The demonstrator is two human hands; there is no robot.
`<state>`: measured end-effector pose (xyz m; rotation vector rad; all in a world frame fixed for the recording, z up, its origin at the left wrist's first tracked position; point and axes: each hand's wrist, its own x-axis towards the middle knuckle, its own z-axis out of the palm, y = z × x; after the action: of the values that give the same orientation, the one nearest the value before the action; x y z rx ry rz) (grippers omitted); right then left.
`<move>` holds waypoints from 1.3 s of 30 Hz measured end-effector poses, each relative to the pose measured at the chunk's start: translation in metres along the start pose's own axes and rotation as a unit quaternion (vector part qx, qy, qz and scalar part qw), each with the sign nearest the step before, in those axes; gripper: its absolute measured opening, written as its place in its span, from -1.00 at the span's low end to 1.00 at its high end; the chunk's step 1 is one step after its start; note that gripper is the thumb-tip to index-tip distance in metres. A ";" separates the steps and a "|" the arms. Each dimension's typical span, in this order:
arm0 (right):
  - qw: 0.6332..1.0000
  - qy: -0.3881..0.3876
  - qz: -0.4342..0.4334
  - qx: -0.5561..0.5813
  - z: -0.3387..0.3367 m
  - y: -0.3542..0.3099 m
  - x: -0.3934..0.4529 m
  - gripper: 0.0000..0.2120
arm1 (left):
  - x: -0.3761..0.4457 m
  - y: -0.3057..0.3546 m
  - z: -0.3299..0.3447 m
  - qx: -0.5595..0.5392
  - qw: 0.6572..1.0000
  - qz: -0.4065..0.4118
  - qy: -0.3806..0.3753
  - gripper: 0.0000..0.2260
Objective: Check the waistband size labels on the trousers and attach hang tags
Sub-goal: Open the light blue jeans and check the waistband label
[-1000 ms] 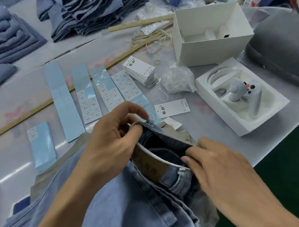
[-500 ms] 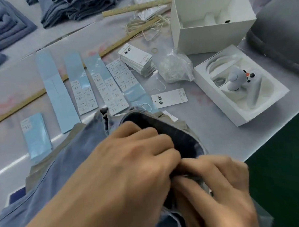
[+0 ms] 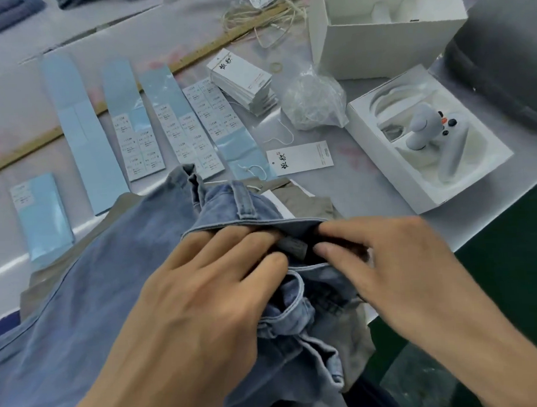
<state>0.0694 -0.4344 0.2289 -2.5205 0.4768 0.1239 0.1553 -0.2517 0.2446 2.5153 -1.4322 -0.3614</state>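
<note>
Denim trousers (image 3: pixel 90 303) bunched at table (image 3: pixel 383 195) edge | both hands pinch waistband, left hand (image 3: pixel 204 304), right hand (image 3: pixel 396 268), spread apart now, small label (image 3: pixel 293 247) newly exposed between | loose hang tag (image 3: pixel 300 157), tag stack (image 3: pixel 243 81), sticker strips (image 3: pixel 134 117) behind

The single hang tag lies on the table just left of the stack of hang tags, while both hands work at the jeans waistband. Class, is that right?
Not quite. The head view shows the single hang tag lying nearer the person than the stack of hang tags, slightly to its right, not left. Both hands, left and right, do work at the jeans waistband.
</note>
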 end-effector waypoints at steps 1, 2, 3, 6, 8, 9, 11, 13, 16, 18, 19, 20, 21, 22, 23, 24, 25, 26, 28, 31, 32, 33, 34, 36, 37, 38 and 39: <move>0.999 -0.031 0.010 0.011 -0.003 0.002 0.008 -0.69 | 0.000 -0.003 0.005 0.013 0.999 0.007 0.041 -0.56; 0.998 -0.056 0.017 0.038 -0.003 0.003 0.014 -0.70 | 0.001 -0.003 0.007 0.008 0.999 0.002 0.038 -0.59; 0.995 -0.076 0.023 0.068 -0.002 0.004 0.019 -0.71 | -0.001 -0.003 0.011 0.014 0.998 -0.005 0.055 -0.62; 0.986 -0.055 0.040 0.151 0.013 0.004 0.024 -0.76 | -0.003 -0.007 0.014 -0.007 0.997 -0.004 0.072 -0.66; 0.981 -0.012 0.055 0.188 0.027 0.004 0.023 -0.75 | -0.002 -0.010 0.015 -0.023 0.996 -0.002 0.081 -0.65; 0.975 0.006 0.059 0.216 0.033 0.003 0.023 -0.76 | 0.001 -0.012 0.017 -0.030 0.996 0.000 0.088 -0.64; 0.954 0.042 0.060 0.292 0.038 0.003 0.018 -0.81 | 0.004 -0.016 0.016 -0.053 0.994 0.002 0.096 -0.62; 0.933 0.063 0.071 0.346 0.036 0.004 0.011 -0.79 | 0.006 -0.019 0.018 -0.066 0.993 0.007 0.101 -0.60; 0.924 0.066 0.098 0.365 0.029 0.008 0.004 -0.79 | 0.011 -0.018 0.021 -0.052 0.994 0.021 0.092 -0.60; 0.926 0.055 0.113 0.356 0.028 0.014 0.005 -0.84 | 0.016 -0.016 0.024 -0.036 0.994 0.030 0.094 -0.62; 0.928 0.049 0.117 0.350 0.028 0.017 0.005 -0.85 | 0.018 -0.017 0.026 -0.036 0.995 0.032 0.092 -0.63; 0.929 0.041 0.119 0.347 0.029 0.019 0.006 -0.85 | 0.020 -0.017 0.027 -0.040 0.994 0.032 0.094 -0.63; 0.929 0.033 0.121 0.349 0.029 0.021 0.007 -0.85 | 0.021 -0.018 0.028 -0.047 0.993 0.034 0.098 -0.62; 0.927 0.024 0.123 0.355 0.030 0.022 0.008 -0.85 | 0.022 -0.020 0.029 -0.054 0.993 0.035 0.101 -0.61; 0.923 0.017 0.126 0.363 0.030 0.023 0.008 -0.86 | 0.022 -0.021 0.029 -0.059 0.992 0.037 0.101 -0.60; 0.918 0.010 0.128 0.374 0.031 0.025 0.009 -0.87 | 0.023 -0.022 0.030 -0.059 0.993 0.037 0.100 -0.59; 0.912 0.004 0.131 0.390 0.031 0.026 0.009 -0.90 | 0.023 -0.023 0.030 -0.058 0.993 0.037 0.097 -0.60; 0.902 0.001 0.134 0.411 0.032 0.026 0.009 -0.93 | 0.023 -0.023 0.030 -0.055 0.994 0.038 0.092 -0.61; 0.879 -0.002 0.145 0.454 0.034 0.026 0.008 -0.95 | 0.025 -0.023 0.029 -0.055 0.994 0.041 0.082 -0.62; 0.856 -0.008 0.158 0.492 0.038 0.027 0.007 -0.93 | 0.029 -0.023 0.028 -0.060 0.995 0.043 0.067 -0.69; 0.850 -0.011 0.159 0.503 0.039 0.028 0.006 -0.94 | 0.030 -0.023 0.028 -0.063 0.995 0.043 0.062 -0.72; 0.843 -0.014 0.161 0.513 0.040 0.027 0.006 -0.95 | 0.030 -0.022 0.028 -0.063 0.996 0.045 0.054 -0.74; 0.844 -0.014 0.158 0.512 0.040 0.027 0.005 -0.96 | 0.030 -0.022 0.029 -0.061 0.996 0.046 0.051 -0.74; 0.874 -0.006 0.130 0.469 0.040 0.028 0.003 -0.98 | 0.030 -0.022 0.030 -0.060 0.996 0.045 0.046 -0.72; 0.893 0.002 0.110 0.437 0.041 0.028 0.002 -0.97 | 0.030 -0.021 0.031 -0.058 0.996 0.044 0.051 -0.71; 0.908 0.010 0.092 0.408 0.042 0.027 0.001 -0.99 | 0.030 -0.022 0.030 -0.060 0.995 0.048 0.067 -0.69; 0.919 0.023 0.082 0.385 0.044 0.027 0.000 -0.96 | 0.028 -0.021 0.030 -0.078 0.990 0.058 0.100 -0.67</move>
<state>0.0601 -0.4316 0.1785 -1.7121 0.6107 -0.0567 0.1762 -0.2676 0.2066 2.2622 -1.4053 -0.1875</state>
